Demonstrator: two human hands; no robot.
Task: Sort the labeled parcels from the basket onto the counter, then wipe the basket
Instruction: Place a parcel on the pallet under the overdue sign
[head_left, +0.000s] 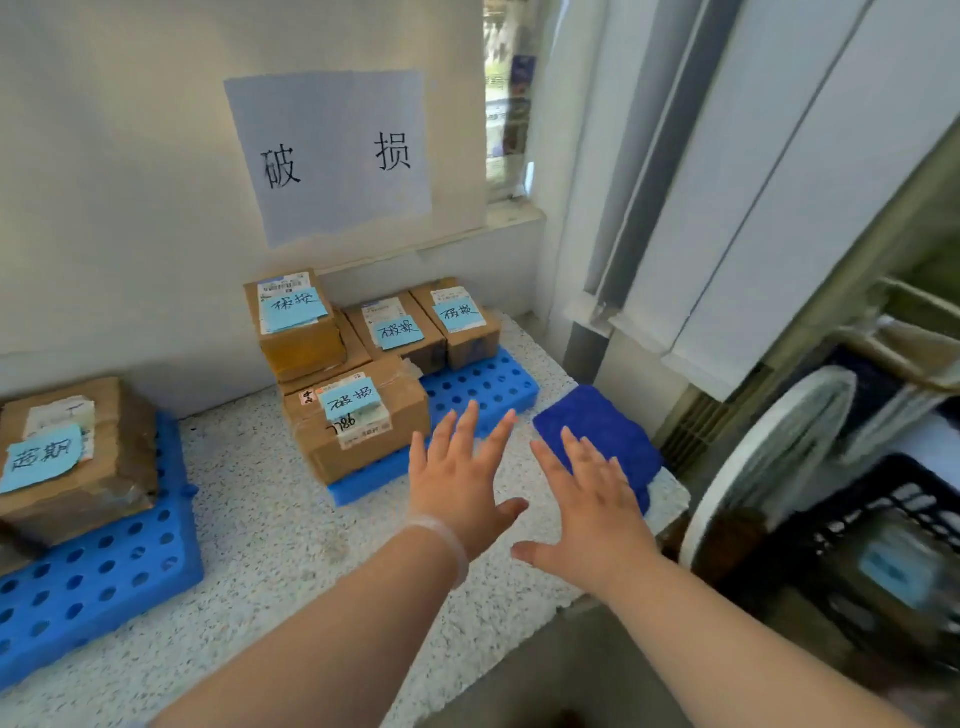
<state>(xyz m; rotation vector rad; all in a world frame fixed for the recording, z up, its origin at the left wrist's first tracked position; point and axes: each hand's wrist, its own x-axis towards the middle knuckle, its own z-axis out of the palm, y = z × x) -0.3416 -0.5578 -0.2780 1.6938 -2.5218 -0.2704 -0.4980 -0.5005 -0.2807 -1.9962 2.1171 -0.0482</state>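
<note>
Empty and spread flat, our left hand (457, 473) and right hand (592, 504) hold nothing above the counter (260, 545). At nine o'clock one parcel (78, 457) sits sorted; at twelve a stack (353, 421) of four lies under the sign (332, 156), and at one a cloth (602, 426) lies beneath our right fingertips. Sorting looks mostly done, yet the basket (883, 499) at four o'clock seems, blurrily, to hold another labelled box (893, 571), and wiping is not begun.

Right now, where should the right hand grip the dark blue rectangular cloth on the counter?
Probably its free right edge, from above: the dark blue rectangular cloth lies flat on the speckled counter, blue perforated pallet close on its left, open right hand hovering over it.
</note>
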